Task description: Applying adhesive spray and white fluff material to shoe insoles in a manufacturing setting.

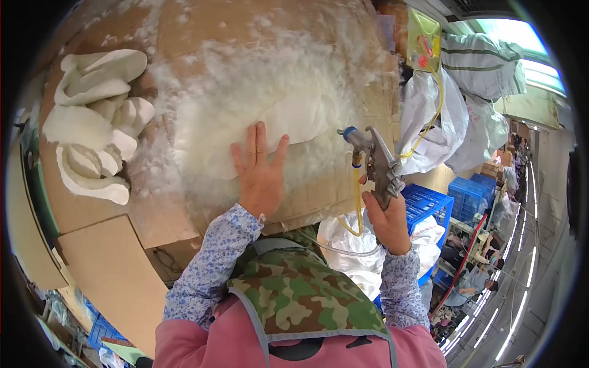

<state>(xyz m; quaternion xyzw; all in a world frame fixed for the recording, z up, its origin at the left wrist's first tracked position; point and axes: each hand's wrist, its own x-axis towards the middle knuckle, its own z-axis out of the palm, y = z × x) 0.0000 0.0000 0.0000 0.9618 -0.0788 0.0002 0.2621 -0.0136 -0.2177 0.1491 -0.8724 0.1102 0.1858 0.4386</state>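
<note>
My left hand lies flat with fingers spread on a pale, insole-shaped piece at the middle of the cardboard-covered table. White fluffy residue surrounds the piece and blurs its outline. In my right hand is a metal spray gun, gripped by its handle. Its blue-ringed nozzle points left toward the piece, without touching it. A yellow hose hangs from the gun's front fitting. Another yellow hose runs from the gun up to a yellowish container at the back right.
A pile of white, curved, insole-like pieces sits at the table's left. White sacks stand beyond its right edge. Blue crates and white plastic bags are close to my right arm. Farther right, a person is seated.
</note>
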